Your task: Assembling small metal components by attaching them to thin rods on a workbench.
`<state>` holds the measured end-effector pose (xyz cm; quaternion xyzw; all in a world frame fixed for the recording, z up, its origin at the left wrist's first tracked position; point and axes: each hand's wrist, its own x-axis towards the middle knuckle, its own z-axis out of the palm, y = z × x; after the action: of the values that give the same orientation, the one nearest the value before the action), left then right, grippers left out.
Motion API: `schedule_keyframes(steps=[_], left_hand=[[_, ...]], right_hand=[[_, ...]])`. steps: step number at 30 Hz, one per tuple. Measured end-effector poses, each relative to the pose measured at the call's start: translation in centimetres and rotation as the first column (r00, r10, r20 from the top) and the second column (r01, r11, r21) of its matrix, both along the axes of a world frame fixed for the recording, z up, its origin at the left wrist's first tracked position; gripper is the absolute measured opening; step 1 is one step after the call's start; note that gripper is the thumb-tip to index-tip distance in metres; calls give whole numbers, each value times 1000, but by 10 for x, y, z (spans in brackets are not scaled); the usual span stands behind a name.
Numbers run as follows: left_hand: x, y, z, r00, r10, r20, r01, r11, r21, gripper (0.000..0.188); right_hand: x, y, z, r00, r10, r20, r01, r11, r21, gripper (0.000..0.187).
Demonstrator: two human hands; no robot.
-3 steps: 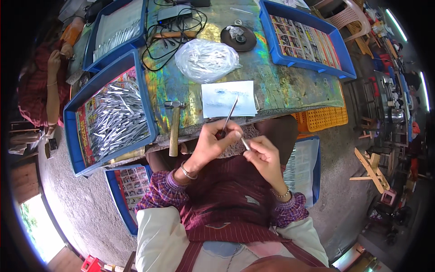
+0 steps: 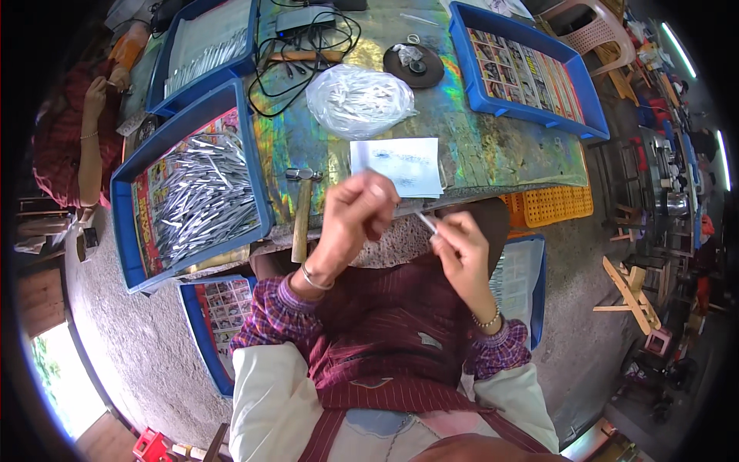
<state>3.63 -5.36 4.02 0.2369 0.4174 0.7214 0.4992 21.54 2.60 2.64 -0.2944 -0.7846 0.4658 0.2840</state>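
Observation:
My left hand [image 2: 356, 219] is curled closed in front of the table edge, blurred at the fingertips. Whatever lies inside it is hidden. To its right, my right hand [image 2: 463, 250] pinches a slim silvery pen-like stick [image 2: 425, 221], its end pointing up and left. The two hands are apart. Just beyond them lies a white paper sheet [image 2: 416, 163] with blue scribbles. A hammer [image 2: 302, 215] with a wooden handle rests at the table's edge, left of my left hand. Farther left, a blue tray [image 2: 265, 165] on newspaper lining holds a heap of silvery sticks [image 2: 204, 192].
A clear plastic bag [image 2: 360, 100] of pale sticks sits behind the paper, near black cables [image 2: 308, 69] and a dark round dish [image 2: 431, 73]. Another blue tray [image 2: 539, 119] stands back right. An orange crate [image 2: 558, 204] is under the table. A person's arm [image 2: 91, 146] shows far left.
The pen-like tool that stuck up from my left hand no longer shows. My left hand has risen and curled, and the hands have drawn apart. The view has shifted slightly.

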Motion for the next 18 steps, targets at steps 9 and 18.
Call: schedule_keyframes(steps=[9,18], left_hand=[[-19,33,57,962,229,-147,-36,643,765,47],[-39,34,24,832,445,-332,-181,783,595,26]], right_hand=[[-64,47,-14,994,61,89,-94,900,426,16],[-71,44,-24,996,85,6,-77,870,486,15]])
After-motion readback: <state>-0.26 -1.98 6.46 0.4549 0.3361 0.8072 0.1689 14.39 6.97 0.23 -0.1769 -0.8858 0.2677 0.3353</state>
